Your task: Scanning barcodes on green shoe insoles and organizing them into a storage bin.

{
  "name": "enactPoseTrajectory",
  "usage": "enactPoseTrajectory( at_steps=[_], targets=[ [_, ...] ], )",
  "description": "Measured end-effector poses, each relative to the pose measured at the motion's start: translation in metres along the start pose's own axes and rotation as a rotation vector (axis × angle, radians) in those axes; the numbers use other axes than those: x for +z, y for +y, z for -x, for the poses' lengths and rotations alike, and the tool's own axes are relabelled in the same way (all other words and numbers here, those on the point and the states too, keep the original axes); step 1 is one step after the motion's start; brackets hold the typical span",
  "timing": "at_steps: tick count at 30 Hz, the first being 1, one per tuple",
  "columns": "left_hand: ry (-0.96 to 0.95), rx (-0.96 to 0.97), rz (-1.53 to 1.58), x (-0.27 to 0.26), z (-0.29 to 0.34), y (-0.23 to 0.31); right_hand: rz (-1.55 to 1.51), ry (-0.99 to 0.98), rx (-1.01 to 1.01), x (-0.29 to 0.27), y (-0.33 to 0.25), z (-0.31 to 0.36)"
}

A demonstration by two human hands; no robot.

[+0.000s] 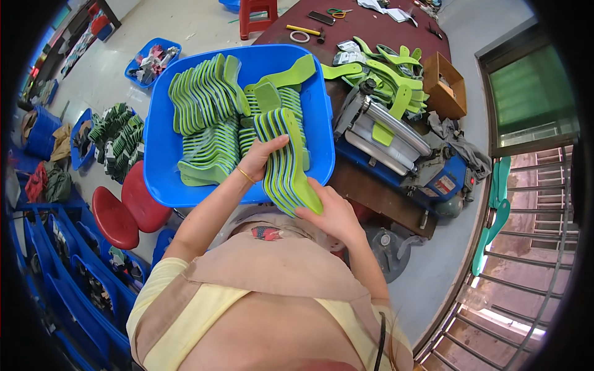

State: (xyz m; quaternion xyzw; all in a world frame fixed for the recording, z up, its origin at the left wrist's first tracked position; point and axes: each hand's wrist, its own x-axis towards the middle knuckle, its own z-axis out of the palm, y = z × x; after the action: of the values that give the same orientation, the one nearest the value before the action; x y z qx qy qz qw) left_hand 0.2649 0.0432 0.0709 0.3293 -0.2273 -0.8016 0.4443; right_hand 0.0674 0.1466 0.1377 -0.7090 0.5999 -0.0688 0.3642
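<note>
Green insole stack (286,162) being clamped between left hand (265,156) on top and right hand (331,213) beneath, fingers closed around it, hovering over front edge of blue tub (162,154) holding more insoles.

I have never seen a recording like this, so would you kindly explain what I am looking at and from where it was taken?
There is no robot here: a person works with bare hands, and the single picture comes from a fisheye camera on their head, looking down, so straight edges bend. Both hands hold one stack of green insoles: the left hand grips its upper side, the right hand supports its lower end. The stack is over a blue tub filled with more rows of insoles. Right of the tub, on a dark red table, stands a blue machine with metal rollers, more insoles behind it and a cardboard box. Red stools and blue bins stand on the floor at left.
</note>
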Motion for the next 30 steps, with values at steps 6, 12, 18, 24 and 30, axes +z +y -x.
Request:
enactPoseTrajectory(
  at_steps=[6, 12, 18, 24, 30],
  targets=[
    [-0.015, -0.129, 0.092, -0.002, 0.003, 0.009, -0.627, -0.085, -0.171, 0.007, 0.035, -0.007],
    [-0.09, -0.09, -0.258, -0.016, 0.005, 0.027, -1.129, -0.295, -0.045, -0.017, 0.058, 0.017],
    [0.051, 0.062, -0.436, -0.007, -0.005, 0.016, -0.247, 0.059, -0.056, -0.023, 0.042, 0.013],
    [-0.083, -0.014, -0.292, -0.009, -0.011, 0.036, -0.827, 0.038, -0.108, -0.024, 0.05, 0.017],
    [-0.235, -0.135, 0.015, -0.051, -0.015, 0.06, -0.762, 0.166, -0.003, -0.05, 0.083, 0.033]
  ],
)
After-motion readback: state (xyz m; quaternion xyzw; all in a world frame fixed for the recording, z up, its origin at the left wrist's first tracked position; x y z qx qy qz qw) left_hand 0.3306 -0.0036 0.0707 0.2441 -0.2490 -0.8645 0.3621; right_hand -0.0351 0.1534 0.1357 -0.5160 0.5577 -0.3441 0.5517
